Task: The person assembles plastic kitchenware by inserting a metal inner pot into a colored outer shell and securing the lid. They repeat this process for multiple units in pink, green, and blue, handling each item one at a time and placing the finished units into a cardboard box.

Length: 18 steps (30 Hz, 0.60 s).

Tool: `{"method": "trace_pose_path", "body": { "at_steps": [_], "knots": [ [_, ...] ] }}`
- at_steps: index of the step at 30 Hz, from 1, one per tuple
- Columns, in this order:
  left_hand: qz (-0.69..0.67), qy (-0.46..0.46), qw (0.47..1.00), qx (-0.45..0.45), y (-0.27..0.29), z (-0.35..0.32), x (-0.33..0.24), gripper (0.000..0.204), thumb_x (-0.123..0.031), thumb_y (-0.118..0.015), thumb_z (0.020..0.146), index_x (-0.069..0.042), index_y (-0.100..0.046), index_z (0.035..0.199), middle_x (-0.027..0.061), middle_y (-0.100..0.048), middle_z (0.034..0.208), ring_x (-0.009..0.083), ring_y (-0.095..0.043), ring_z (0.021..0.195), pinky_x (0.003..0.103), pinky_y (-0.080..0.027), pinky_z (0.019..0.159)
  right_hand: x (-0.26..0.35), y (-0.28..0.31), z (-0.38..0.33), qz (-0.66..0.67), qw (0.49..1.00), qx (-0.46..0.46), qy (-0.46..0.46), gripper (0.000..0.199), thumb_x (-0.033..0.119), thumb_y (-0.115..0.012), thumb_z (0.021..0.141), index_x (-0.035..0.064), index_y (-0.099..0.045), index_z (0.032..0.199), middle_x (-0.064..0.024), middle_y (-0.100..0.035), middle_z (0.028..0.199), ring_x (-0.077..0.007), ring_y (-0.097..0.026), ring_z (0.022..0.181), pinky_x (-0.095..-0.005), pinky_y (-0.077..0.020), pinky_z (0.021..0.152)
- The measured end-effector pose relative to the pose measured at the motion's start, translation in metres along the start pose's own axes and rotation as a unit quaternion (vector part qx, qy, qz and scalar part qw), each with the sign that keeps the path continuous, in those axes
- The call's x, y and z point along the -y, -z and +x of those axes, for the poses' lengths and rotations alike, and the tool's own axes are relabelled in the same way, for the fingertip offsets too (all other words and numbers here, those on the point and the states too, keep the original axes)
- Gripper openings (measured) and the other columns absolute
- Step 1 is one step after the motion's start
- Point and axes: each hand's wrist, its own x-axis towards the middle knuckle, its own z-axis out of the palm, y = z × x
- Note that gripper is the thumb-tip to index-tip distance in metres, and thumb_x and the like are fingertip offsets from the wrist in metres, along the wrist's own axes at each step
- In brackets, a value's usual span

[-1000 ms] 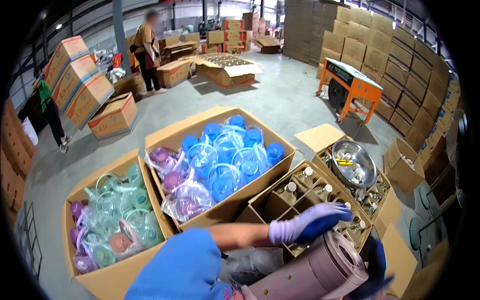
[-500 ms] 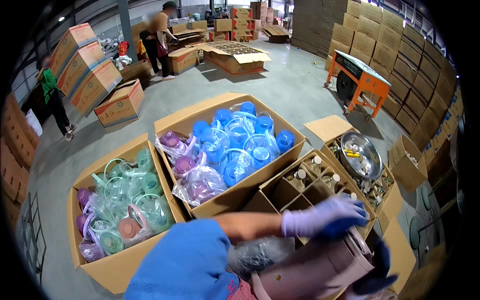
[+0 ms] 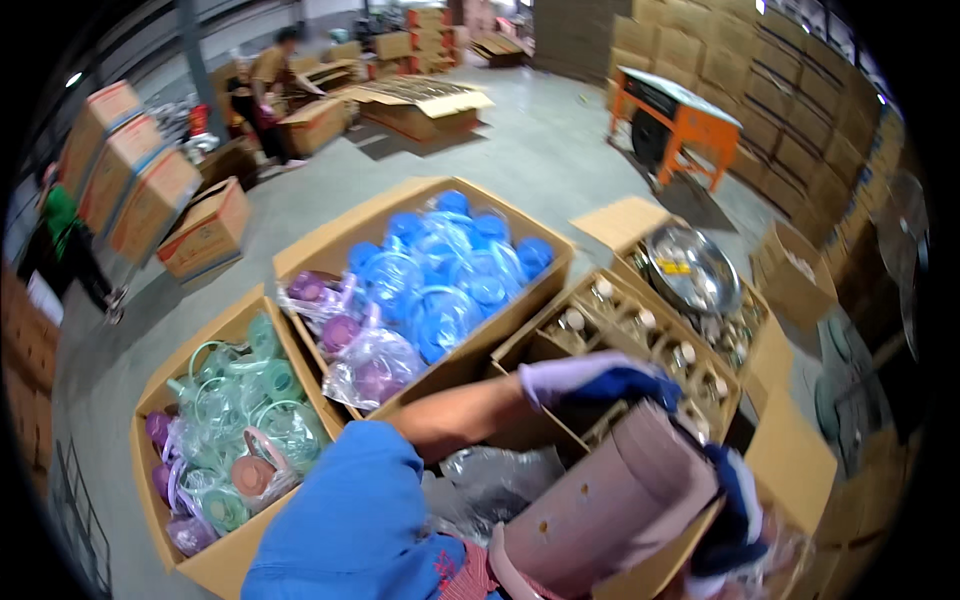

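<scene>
A mauve thermos jug body (image 3: pixel 615 500) leans up from the lower edge, with its rim to the upper right and a curved handle low on its left. My left hand (image 3: pixel 610 385), in a lilac and dark-blue work glove, curls over the upper rim. My right hand (image 3: pixel 735 510), gloved alike, grips the right side near the mouth; the jug hides part of it. Beyond the left hand stands a divided carton (image 3: pixel 510 350) with several clear glass bottles (image 3: pixel 641 322) in its cells. Crumpled clear plastic (image 3: pixel 500 475) lies left of the jug.
One open carton (image 3: pixel 415 400) holds bagged blue and purple jugs; another (image 3: pixel 150 510) has green, purple and pink ones. A metal bowl (image 3: pixel 693 268) with small parts sits on a carton at right. Behind are an orange wheeled machine (image 3: pixel 690 125), stacked boxes and two people.
The whole view has shifted. My left hand has come back from beyond the jug's mouth onto its upper rim. The jug's mouth has moved slightly left and its body stands more upright.
</scene>
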Motion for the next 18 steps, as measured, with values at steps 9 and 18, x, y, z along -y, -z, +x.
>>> {"method": "trace_pose_path", "body": {
  "at_steps": [9, 18],
  "knots": [
    [0.202, 0.104, 0.973, -0.044, -0.011, 0.0, -0.056, 0.049, -0.039, -0.048, 0.092, -0.001, -0.07, 0.115, 0.0139, -0.061, 0.132, 0.0355, -0.038, 0.14, 0.048, -0.023, 0.117, 0.008, -0.029, 0.014, -0.144, 0.988, -0.028, 0.043, 0.101, 0.075, -0.013, 0.093, -0.0097, -0.065, 0.113, -0.0205, -0.065, 0.12, -0.031, -0.057, 0.116, -0.04, -0.0347, 0.109],
    [0.076, 0.032, 0.987, -0.141, -0.03, -0.027, -0.061, 0.045, -0.021, -0.047, 0.102, -0.002, -0.044, 0.142, 0.0166, -0.049, 0.143, 0.0226, -0.041, 0.136, 0.032, -0.032, 0.112, 0.101, -0.008, 0.056, -0.342, 0.902, 0.22, -0.141, 0.032, 0.018, -0.05, 0.098, -0.0032, -0.069, 0.113, -0.0098, -0.066, 0.104, -0.0142, -0.06, 0.095, -0.0269, -0.0483, 0.085]
  ]
}}
